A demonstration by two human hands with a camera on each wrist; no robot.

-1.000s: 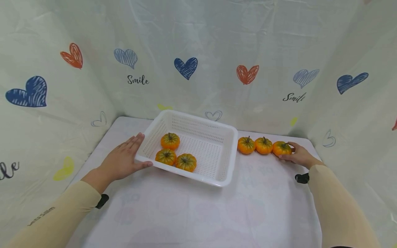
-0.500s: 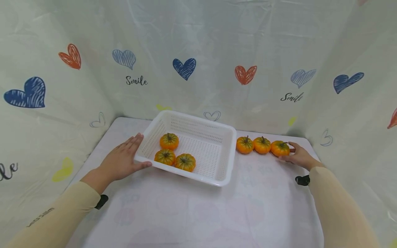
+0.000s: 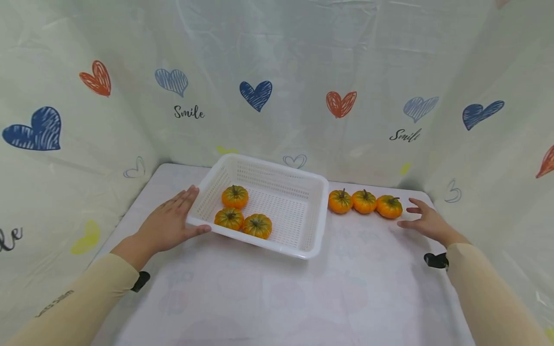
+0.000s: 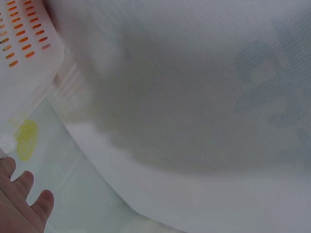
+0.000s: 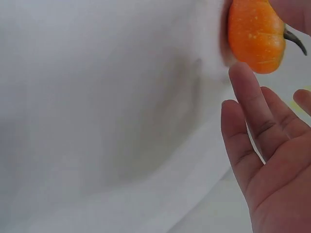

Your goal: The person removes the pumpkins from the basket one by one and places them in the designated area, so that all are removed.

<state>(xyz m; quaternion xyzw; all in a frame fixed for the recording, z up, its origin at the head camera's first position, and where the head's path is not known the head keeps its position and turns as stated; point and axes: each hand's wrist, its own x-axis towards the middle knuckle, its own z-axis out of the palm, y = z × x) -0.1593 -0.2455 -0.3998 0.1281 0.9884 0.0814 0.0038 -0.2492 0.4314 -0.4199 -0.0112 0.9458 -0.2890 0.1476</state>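
My left hand [image 3: 166, 226] rests against the left corner of a white plastic basket [image 3: 286, 218], fingers straight along its side and thumb over the front rim. Three small orange-and-green pumpkins lie inside, one of them a front pumpkin [image 3: 257, 226]. To the basket's right, three more stand in a row: a left pumpkin [image 3: 340, 202], a middle pumpkin [image 3: 364, 202] and a right pumpkin [image 3: 389, 206]. Just beyond the row's right end, my right hand [image 3: 428, 223] holds nothing, its fingers spread. In the right wrist view the nearest pumpkin [image 5: 255, 39] sits just past the fingertips.
A white cloth [image 3: 268, 298] covers the table. Behind and at both sides hangs a pale curtain [image 3: 298, 48] printed with hearts and "Smile". The pumpkin row lies near the table's back edge, close to the basket's right wall.
My right hand has let go of the rightmost pumpkin and drawn back to the right. The left hand and the basket have stayed put; the head view has shifted slightly.
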